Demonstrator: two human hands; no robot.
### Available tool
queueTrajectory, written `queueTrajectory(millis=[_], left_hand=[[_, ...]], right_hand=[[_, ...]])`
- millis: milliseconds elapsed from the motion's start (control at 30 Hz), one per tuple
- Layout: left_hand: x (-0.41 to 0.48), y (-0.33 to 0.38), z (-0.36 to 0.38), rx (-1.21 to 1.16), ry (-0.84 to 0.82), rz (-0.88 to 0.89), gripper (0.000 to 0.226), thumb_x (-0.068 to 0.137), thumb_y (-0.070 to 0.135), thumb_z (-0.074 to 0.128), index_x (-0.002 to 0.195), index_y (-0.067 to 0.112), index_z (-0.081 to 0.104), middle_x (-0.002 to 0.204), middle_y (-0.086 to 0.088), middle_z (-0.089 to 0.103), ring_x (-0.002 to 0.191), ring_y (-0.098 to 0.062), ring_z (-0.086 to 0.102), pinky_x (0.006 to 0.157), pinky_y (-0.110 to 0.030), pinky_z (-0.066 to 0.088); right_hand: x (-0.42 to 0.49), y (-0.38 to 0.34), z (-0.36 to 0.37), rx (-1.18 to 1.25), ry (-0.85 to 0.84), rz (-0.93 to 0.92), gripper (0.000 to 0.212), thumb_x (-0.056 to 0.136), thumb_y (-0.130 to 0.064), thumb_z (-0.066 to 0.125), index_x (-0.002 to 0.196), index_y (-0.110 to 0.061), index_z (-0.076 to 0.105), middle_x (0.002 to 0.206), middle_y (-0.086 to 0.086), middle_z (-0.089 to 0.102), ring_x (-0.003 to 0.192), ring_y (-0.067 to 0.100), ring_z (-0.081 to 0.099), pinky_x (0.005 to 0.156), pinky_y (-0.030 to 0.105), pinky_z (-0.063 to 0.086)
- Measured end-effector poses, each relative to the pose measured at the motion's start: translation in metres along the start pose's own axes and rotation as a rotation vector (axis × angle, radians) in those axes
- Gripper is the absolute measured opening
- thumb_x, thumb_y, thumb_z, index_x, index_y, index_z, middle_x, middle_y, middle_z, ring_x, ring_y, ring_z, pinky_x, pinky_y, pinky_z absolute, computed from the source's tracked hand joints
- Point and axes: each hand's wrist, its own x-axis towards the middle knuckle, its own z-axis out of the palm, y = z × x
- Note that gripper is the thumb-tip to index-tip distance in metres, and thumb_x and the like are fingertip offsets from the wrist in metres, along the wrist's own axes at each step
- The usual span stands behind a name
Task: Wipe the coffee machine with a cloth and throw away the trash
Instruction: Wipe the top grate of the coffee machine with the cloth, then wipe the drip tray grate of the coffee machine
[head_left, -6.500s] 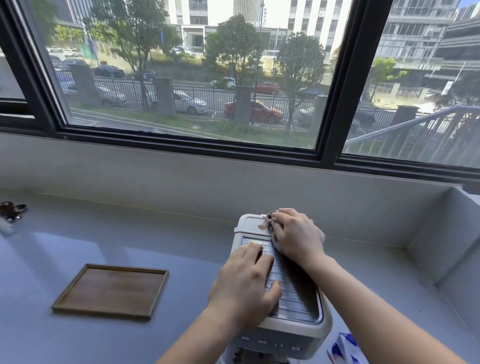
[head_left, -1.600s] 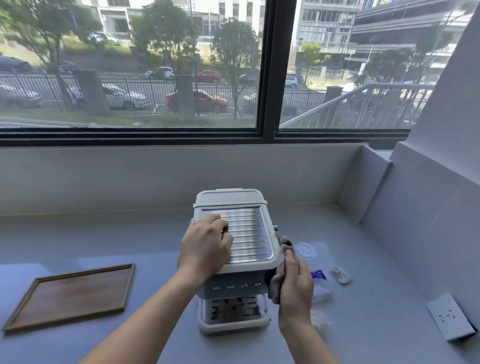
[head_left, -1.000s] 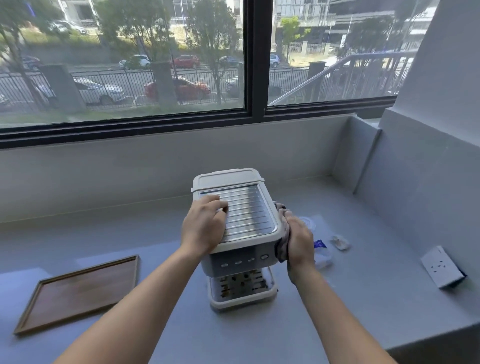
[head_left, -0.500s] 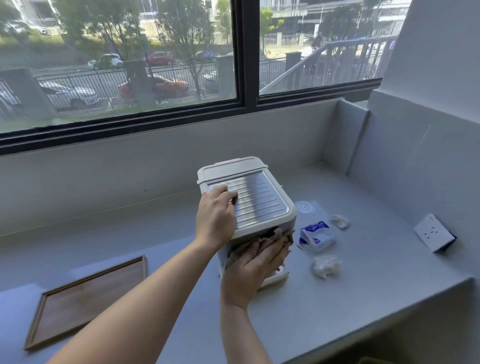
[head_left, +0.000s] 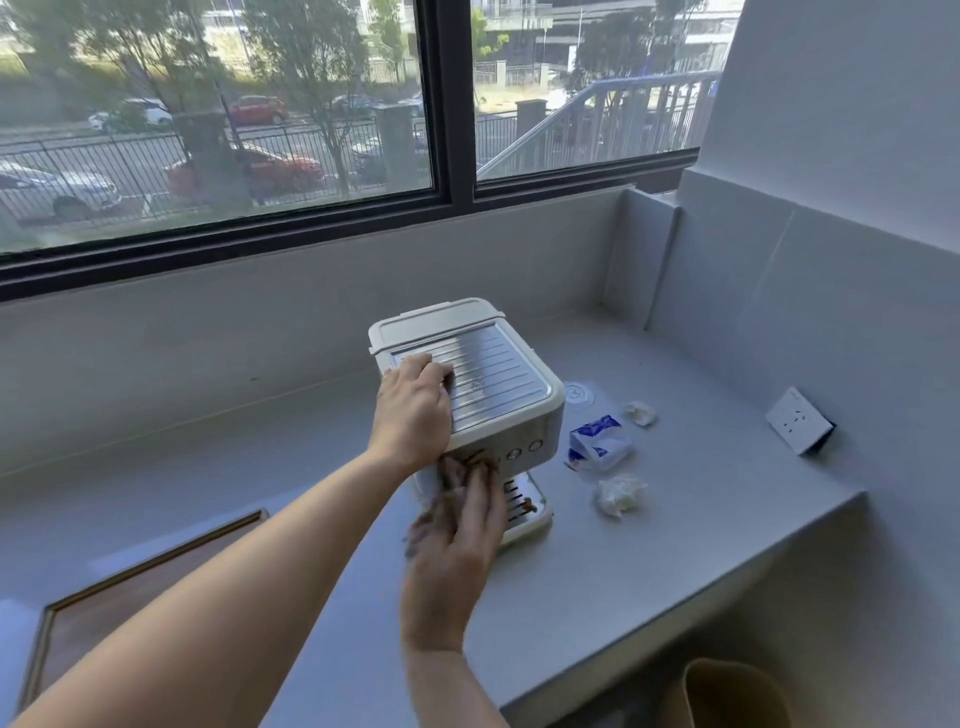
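A white coffee machine (head_left: 498, 379) with a ribbed metal top stands on the grey counter (head_left: 649, 561). My left hand (head_left: 413, 410) rests flat on the left part of its top and holds it steady. My right hand (head_left: 457, 530) presses a grey-brown cloth (head_left: 431, 501) against the machine's front left face, below the buttons; the hand is blurred and hides most of the cloth. To the right of the machine lie a blue-and-white wrapper (head_left: 597, 441), a crumpled white tissue (head_left: 618, 496) and a smaller white scrap (head_left: 640, 413).
A wooden tray (head_left: 135, 587) lies at the near left. A round clear lid (head_left: 577, 395) sits behind the wrapper. A white socket block (head_left: 797, 421) leans at the right wall. A tan bin (head_left: 732, 696) stands below the counter's right edge.
My right hand with the cloth has moved from the machine's right side to its front and slid left and down. My left hand stays on top. The view turned right, showing the bin.
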Motion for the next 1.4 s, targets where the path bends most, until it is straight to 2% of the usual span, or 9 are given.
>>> queueTrajectory(millis=[167,333,500,700,800,933,1033,1200,1400], left_hand=[[-0.001,0.001,0.001,0.019,0.049,0.021,0.031,0.096,0.009,0.039,0.119,0.009,0.059,0.126,-0.009,0.052,0.118,-0.031,0.042,0.105,-0.037,0.026],[-0.003,0.001,0.003,0.006,0.063,0.038,0.03,0.097,0.01,0.038,0.118,0.011,0.059,0.124,-0.006,0.053,0.117,-0.027,0.042,0.106,-0.038,0.025],[-0.004,0.003,0.004,-0.041,0.104,0.032,0.034,0.097,0.011,0.036,0.12,0.014,0.06,0.126,-0.001,0.054,0.123,-0.019,0.04,0.114,-0.035,0.012],[-0.02,0.016,0.001,-0.012,0.255,-0.017,0.031,0.09,0.017,0.04,0.099,0.01,0.069,0.111,-0.005,0.066,0.102,-0.024,0.054,0.084,-0.031,0.04],[-0.038,0.021,0.004,0.069,0.307,0.027,0.032,0.097,0.024,0.04,0.109,0.01,0.066,0.116,-0.006,0.065,0.108,-0.027,0.056,0.086,-0.032,0.044],[-0.102,0.009,0.029,0.115,0.323,0.008,0.049,0.1,0.033,0.037,0.143,0.01,0.04,0.152,-0.008,0.037,0.143,-0.022,0.03,0.113,-0.033,0.031],[-0.165,-0.006,0.066,0.19,0.31,-0.158,0.061,0.098,0.037,0.038,0.151,0.011,0.023,0.157,-0.008,0.026,0.146,-0.021,0.023,0.116,-0.038,0.028],[-0.225,-0.018,0.144,0.312,-0.041,-0.414,0.066,0.098,0.048,0.029,0.151,0.01,0.024,0.158,-0.011,0.026,0.147,-0.025,0.017,0.121,-0.041,0.011],[-0.215,-0.06,0.18,0.315,-0.148,-0.538,0.077,0.095,0.059,0.022,0.155,0.013,0.005,0.164,-0.006,0.001,0.149,-0.018,-0.007,0.12,-0.035,-0.007]], right_hand=[[0.081,-0.015,-0.007,-0.065,0.209,-0.189,0.037,0.097,0.0,0.05,0.134,0.004,0.051,0.144,0.018,0.041,0.136,0.021,0.041,0.111,0.032,0.038],[0.134,0.002,-0.017,-0.132,0.169,-0.209,0.029,0.1,-0.018,0.051,0.124,-0.005,0.059,0.127,0.01,0.058,0.12,0.017,0.051,0.101,0.024,0.04],[0.183,0.014,-0.042,-0.161,-0.033,0.009,0.023,0.097,-0.044,0.048,0.09,-0.026,0.061,0.087,-0.014,0.066,0.078,-0.002,0.059,0.068,0.025,0.042],[0.222,0.022,-0.063,-0.315,-0.314,0.043,0.029,0.092,-0.047,0.052,0.073,-0.025,0.059,0.073,-0.012,0.064,0.073,0.013,0.058,0.066,0.033,0.046],[0.232,0.026,-0.076,-0.353,-0.484,0.032,0.034,0.086,-0.051,0.052,0.063,-0.027,0.053,0.062,-0.01,0.058,0.063,0.017,0.054,0.062,0.036,0.045],[0.238,0.043,-0.098,-0.413,-0.646,0.035,0.035,0.082,-0.049,0.052,0.065,-0.019,0.054,0.069,0.01,0.064,0.065,0.025,0.059,0.067,0.044,0.05],[0.237,0.072,-0.122,-0.493,-0.737,0.0,0.03,0.088,-0.042,0.052,0.073,-0.017,0.057,0.069,-0.001,0.064,0.069,0.018,0.06,0.068,0.041,0.047],[0.216,0.128,-0.157,-0.632,-0.818,-0.11,0.021,0.096,-0.03,0.053,0.075,-0.027,0.055,0.072,-0.007,0.062,0.071,0.008,0.057,0.059,0.016,0.037],[0.191,0.167,-0.149,-0.721,-0.82,-0.277,0.017,0.097,-0.013,0.051,0.11,-0.009,0.062,0.115,0.005,0.059,0.112,0.025,0.05,0.094,0.029,0.037]])
